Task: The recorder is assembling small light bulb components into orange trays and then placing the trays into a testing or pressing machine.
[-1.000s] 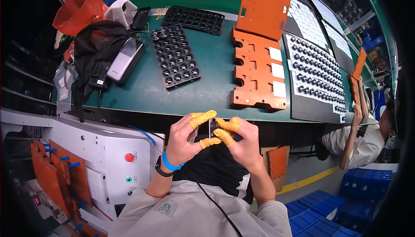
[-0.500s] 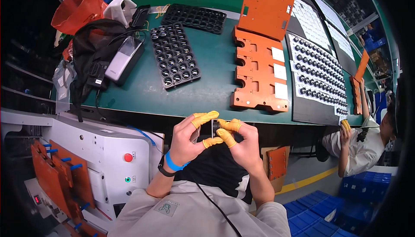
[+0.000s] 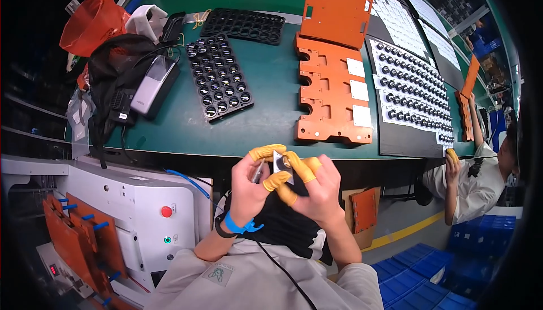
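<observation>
Yellow finger cots cover the fingertips of both my hands, which meet just in front of the bench edge. My left hand (image 3: 249,183) is closed on a small white square plate (image 3: 277,161), tilted between thumb and index finger. Another thin flat piece (image 3: 258,172) shows against its palm, its kind unclear. My right hand (image 3: 319,191) is closed around a small dark round part (image 3: 285,163) at the plate's face. Its fingers partly hide that part, and whether it is fixed to the plate I cannot tell.
On the green bench (image 3: 266,123) lie a black tray of round parts (image 3: 222,78), another black tray (image 3: 243,25), an orange fixture (image 3: 330,92) and a white sheet with rows of black parts (image 3: 410,86). A white machine (image 3: 144,183) stands left. A co-worker (image 3: 478,183) sits right.
The white plate has turned from edge-on to showing its face. My right fingers have shifted over the dark part, with the thumb lower. The view has moved slightly.
</observation>
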### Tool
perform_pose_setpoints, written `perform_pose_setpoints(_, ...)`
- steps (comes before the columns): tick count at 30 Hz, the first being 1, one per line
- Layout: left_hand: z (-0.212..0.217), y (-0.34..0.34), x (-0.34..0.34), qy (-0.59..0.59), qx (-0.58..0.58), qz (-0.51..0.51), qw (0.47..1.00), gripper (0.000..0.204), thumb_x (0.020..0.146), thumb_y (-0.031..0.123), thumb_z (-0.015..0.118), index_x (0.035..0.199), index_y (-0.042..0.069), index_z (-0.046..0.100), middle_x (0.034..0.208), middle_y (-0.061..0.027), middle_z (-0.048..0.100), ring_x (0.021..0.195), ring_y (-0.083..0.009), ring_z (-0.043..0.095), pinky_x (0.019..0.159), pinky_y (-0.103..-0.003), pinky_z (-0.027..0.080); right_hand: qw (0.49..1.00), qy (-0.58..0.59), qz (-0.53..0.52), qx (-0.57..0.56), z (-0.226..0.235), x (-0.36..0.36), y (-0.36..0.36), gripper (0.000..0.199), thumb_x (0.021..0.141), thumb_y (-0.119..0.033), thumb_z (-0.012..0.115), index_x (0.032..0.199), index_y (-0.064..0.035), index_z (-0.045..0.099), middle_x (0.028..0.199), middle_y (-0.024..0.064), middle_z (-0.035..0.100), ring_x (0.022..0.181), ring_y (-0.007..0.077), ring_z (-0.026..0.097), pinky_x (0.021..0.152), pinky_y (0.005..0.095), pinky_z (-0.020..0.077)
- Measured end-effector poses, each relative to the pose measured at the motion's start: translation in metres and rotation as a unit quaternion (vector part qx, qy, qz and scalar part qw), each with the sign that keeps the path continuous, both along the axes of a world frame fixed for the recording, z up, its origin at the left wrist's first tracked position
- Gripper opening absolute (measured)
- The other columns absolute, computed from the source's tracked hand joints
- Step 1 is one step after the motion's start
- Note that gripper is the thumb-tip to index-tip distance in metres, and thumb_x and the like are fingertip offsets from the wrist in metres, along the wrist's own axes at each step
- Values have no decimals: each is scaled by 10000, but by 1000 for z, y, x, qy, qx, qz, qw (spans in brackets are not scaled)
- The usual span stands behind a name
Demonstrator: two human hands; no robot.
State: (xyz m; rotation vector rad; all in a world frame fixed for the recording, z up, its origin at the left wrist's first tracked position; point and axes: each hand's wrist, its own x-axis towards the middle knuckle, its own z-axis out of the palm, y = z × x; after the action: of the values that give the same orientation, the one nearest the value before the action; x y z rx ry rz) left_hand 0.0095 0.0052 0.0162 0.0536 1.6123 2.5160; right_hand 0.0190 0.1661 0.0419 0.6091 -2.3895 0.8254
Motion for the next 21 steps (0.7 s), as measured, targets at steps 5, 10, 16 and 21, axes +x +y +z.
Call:
perform_pose_setpoints(5,14,15,-3,34,3,-43,998,593,840,169,867,1340,3,594,1094,41,664,707,8,375,629,-152,331,995,64,-73,19,0,-4,18,436,616,-178,865,992,-7,725,783,65,588,656,262,516,554,366,412)
perform_pose_setpoints(10,18,7,-22,193,-210,-92,954,408,825,120,851,1198,13,724,1028,-52,713,724,-54,521,579,-199,390,999,-2,-31,21,12,-1,37,404,574,-93,839,954,-33,715,852,70,590,736,275,537,622,387,459)
perform_pose_setpoints(16,24,20,-35,254,-235,-38,937,262,806,53,825,1057,23,756,895,-122,686,764,-253,646,710,-306,515,996,-81,-39,-28,16,3,48,388,688,-95,855,1028,-12,689,873,101,605,754,306,560,657,405,479)
perform_pose_setpoints(21,35,36,-81,133,-338,169,916,156,864,129,795,931,4,731,796,-112,638,675,-242,626,604,-353,457,984,-133,-105,-47,9,8,42,502,783,-126,840,1231,9,660,1002,164,623,895,372,591,788,448,500)
